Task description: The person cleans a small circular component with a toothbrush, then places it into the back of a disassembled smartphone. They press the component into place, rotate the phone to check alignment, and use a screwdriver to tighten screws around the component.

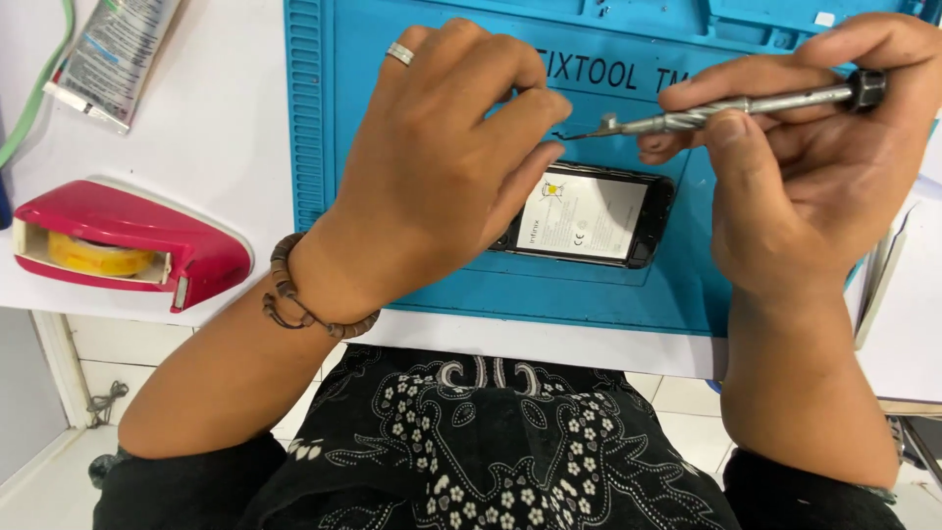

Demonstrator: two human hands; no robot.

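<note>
An opened phone (589,216) lies flat on a blue work mat (412,59) that covers the middle of the white desk (196,128), its back off so that a white-labelled battery fills the dark frame. The left hand (442,167) rests over the phone's left end, a ring on one finger and a beaded bracelet (294,294) round the wrist; its thumb and forefinger are drawn close together at the phone's upper left edge, just at the tip of the tool, though whether they pinch anything small there cannot be told. The right hand (805,157) holds a slim metal screwdriver (726,110) nearly level above the mat, its fingers closed around the knurled shaft with the thumb pressing from below, the point aimed left toward the left fingertips, over the mat beyond the phone's upper edge. On the desk to the left of the mat sit a red tape dispenser (128,236) holding a yellow roll, and farther back a flattened tube (113,54). The person's dark patterned garment (491,451) shows beneath the desk edge
</note>
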